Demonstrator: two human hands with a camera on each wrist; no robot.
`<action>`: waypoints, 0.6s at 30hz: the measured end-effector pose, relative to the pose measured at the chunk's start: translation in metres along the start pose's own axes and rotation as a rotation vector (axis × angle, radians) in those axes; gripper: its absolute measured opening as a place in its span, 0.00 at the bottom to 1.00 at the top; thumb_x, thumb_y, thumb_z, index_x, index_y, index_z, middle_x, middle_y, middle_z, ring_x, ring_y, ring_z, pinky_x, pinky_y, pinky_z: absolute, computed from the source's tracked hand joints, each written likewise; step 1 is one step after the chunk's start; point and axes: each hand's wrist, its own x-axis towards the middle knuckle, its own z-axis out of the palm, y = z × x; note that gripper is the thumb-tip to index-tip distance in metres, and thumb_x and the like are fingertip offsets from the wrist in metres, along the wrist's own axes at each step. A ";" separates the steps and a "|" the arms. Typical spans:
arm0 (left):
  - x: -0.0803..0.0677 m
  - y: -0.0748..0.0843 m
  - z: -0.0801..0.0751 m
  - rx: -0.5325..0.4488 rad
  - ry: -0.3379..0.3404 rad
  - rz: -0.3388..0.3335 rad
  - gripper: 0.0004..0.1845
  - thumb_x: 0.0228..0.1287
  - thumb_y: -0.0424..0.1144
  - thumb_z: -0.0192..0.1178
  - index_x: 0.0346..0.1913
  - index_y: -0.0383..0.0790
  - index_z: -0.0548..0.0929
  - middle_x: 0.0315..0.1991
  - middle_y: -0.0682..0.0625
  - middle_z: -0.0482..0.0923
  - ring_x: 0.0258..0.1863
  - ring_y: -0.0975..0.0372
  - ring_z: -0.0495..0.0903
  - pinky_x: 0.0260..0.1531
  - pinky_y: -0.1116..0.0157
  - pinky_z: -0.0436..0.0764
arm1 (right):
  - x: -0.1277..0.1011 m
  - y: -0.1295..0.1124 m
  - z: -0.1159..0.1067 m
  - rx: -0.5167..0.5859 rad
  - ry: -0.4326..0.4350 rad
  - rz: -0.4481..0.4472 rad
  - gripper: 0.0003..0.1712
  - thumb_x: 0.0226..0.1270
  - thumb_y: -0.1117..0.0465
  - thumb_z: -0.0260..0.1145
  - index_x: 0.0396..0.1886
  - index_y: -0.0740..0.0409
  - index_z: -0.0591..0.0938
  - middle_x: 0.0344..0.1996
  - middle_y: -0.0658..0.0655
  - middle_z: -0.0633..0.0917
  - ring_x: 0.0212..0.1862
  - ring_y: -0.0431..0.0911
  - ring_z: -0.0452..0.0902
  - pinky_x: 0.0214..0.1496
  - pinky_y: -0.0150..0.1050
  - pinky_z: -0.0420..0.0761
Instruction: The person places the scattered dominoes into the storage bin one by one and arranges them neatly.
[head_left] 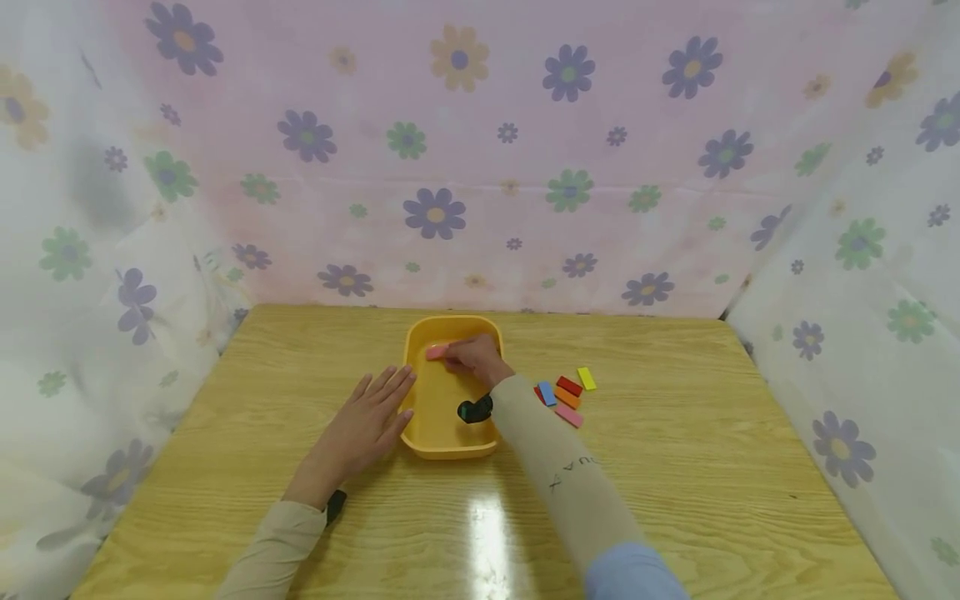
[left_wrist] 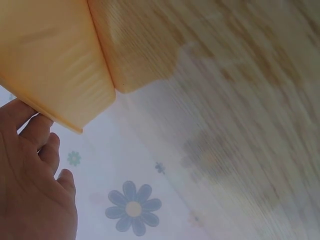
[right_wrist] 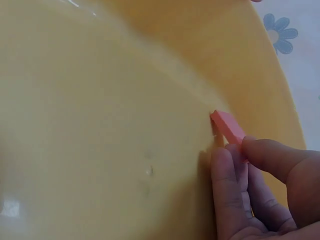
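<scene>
A yellow plastic basin (head_left: 450, 454) stands on the wooden table. Inside it, near the far end, my right hand (head_left: 474, 357) pinches a pink block (right_wrist: 228, 126) between thumb and fingers; one end of the block is close to the basin's floor and wall. My left hand (head_left: 369, 417) lies along the basin's left side with its fingers extended, fingertips at the rim. In the left wrist view those fingertips meet the rim of the basin (left_wrist: 65, 70) from outside.
Right of the basin lie several small flat blocks: a blue block (head_left: 547, 393), a red block (head_left: 569, 386), an orange block (head_left: 567, 397), a pink block (head_left: 569, 416) and a yellow block (head_left: 587, 378). A flowered cloth (head_left: 510, 158) hangs behind the table (head_left: 675, 467).
</scene>
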 end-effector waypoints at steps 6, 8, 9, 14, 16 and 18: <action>0.000 0.001 0.000 0.010 0.003 0.006 0.33 0.81 0.50 0.46 0.80 0.37 0.59 0.80 0.45 0.57 0.81 0.50 0.51 0.79 0.43 0.47 | 0.000 0.002 0.002 -0.034 0.016 -0.026 0.10 0.65 0.71 0.70 0.44 0.74 0.87 0.32 0.60 0.88 0.26 0.41 0.83 0.41 0.35 0.89; 0.000 0.001 0.000 0.011 0.005 0.007 0.33 0.81 0.50 0.46 0.80 0.37 0.59 0.80 0.45 0.57 0.81 0.50 0.52 0.79 0.43 0.48 | -0.001 0.002 0.002 -0.035 0.016 -0.034 0.11 0.65 0.71 0.69 0.44 0.74 0.87 0.32 0.61 0.88 0.26 0.41 0.83 0.42 0.36 0.89; 0.000 0.001 0.000 0.011 0.005 0.007 0.33 0.81 0.50 0.46 0.80 0.37 0.59 0.80 0.45 0.57 0.81 0.49 0.52 0.79 0.43 0.48 | -0.001 0.003 0.002 -0.039 0.016 -0.036 0.11 0.66 0.71 0.69 0.44 0.74 0.87 0.32 0.61 0.88 0.26 0.42 0.83 0.42 0.36 0.89; 0.000 0.001 -0.001 0.020 0.006 0.007 0.33 0.81 0.50 0.47 0.79 0.37 0.59 0.80 0.46 0.57 0.81 0.49 0.52 0.79 0.43 0.48 | -0.001 0.003 0.001 -0.044 0.011 -0.053 0.11 0.67 0.71 0.68 0.45 0.75 0.87 0.36 0.63 0.89 0.28 0.42 0.84 0.43 0.37 0.89; 0.000 0.001 -0.001 0.021 0.005 0.006 0.33 0.81 0.50 0.47 0.79 0.37 0.59 0.80 0.45 0.57 0.81 0.49 0.52 0.79 0.43 0.48 | -0.001 0.004 0.001 -0.050 0.009 -0.059 0.11 0.67 0.71 0.69 0.45 0.75 0.87 0.35 0.62 0.89 0.28 0.42 0.85 0.42 0.36 0.89; 0.000 0.001 -0.002 0.022 0.004 0.004 0.33 0.81 0.50 0.47 0.79 0.37 0.59 0.80 0.45 0.57 0.81 0.50 0.52 0.79 0.43 0.48 | 0.000 0.004 0.001 -0.054 0.008 -0.065 0.10 0.67 0.70 0.69 0.45 0.74 0.87 0.33 0.61 0.89 0.27 0.42 0.84 0.40 0.35 0.89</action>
